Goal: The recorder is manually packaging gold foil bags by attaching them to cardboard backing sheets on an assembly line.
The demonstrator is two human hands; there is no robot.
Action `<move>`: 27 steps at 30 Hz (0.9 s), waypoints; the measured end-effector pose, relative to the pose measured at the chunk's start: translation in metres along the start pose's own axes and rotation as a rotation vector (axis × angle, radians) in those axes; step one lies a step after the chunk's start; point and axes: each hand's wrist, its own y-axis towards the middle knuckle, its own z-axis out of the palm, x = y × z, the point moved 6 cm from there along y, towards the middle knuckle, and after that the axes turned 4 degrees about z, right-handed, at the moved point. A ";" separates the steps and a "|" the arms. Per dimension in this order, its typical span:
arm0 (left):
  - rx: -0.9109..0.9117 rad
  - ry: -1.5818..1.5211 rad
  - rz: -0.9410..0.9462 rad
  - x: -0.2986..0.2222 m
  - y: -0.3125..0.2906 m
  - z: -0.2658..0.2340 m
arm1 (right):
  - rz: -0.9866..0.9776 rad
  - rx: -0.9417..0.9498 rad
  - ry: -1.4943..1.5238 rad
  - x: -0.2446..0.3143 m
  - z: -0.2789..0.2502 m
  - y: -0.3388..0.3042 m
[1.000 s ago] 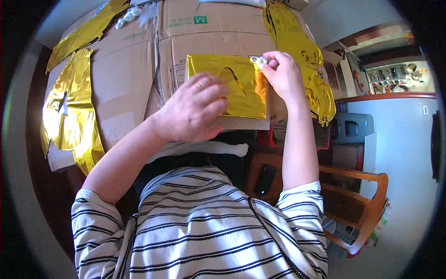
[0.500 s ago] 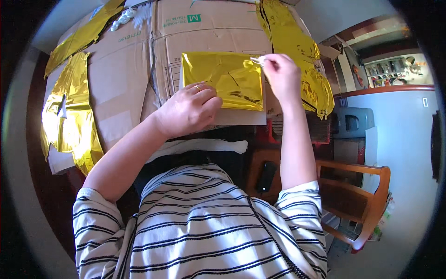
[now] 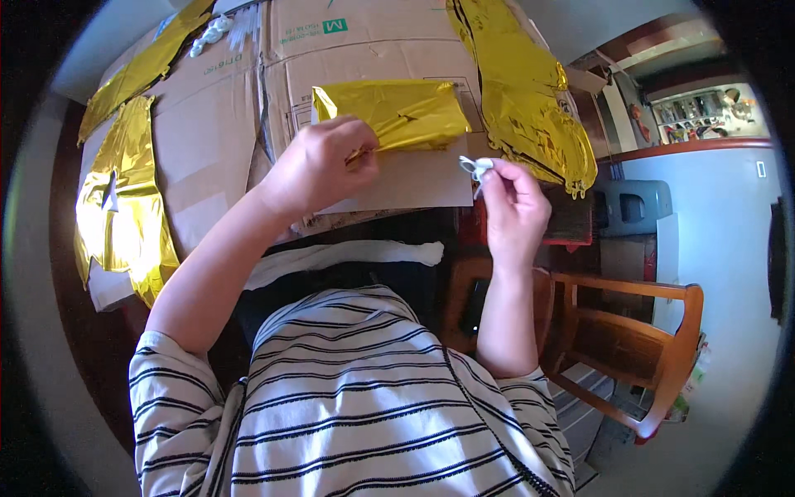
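A shiny gold foil piece (image 3: 414, 108) lies over a white sheet (image 3: 414, 182) on the cardboard. My left hand (image 3: 327, 161) is closed at the foil's near left part, pinching its edge, which is raised off the sheet. To the right of the sheet, my right hand (image 3: 517, 211) pinches a small white looped thing (image 3: 474, 166), apart from the foil; its exact kind is too small to make out.
Flattened cardboard (image 3: 207, 141) covers the work surface. More gold foil pieces lie at the left (image 3: 124, 190) and right (image 3: 530, 99). White lumps (image 3: 211, 35) sit at the far left. A wooden chair (image 3: 629, 331) and a grey-blue stool (image 3: 633, 207) stand to the right.
The foil's near edge has been drawn up, baring more of the white sheet. My right hand has come away from the foil toward me, still holding the white looped thing.
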 end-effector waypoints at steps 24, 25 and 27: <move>-0.076 -0.064 -0.092 0.010 -0.002 -0.006 | -0.630 0.254 -0.762 0.001 0.086 0.014; -0.071 -0.071 -0.102 0.010 -0.002 -0.006 | -0.663 0.254 -0.764 0.003 0.087 0.012; -0.042 -0.047 -0.101 0.012 -0.003 -0.005 | -0.730 0.252 -0.769 0.007 0.089 0.010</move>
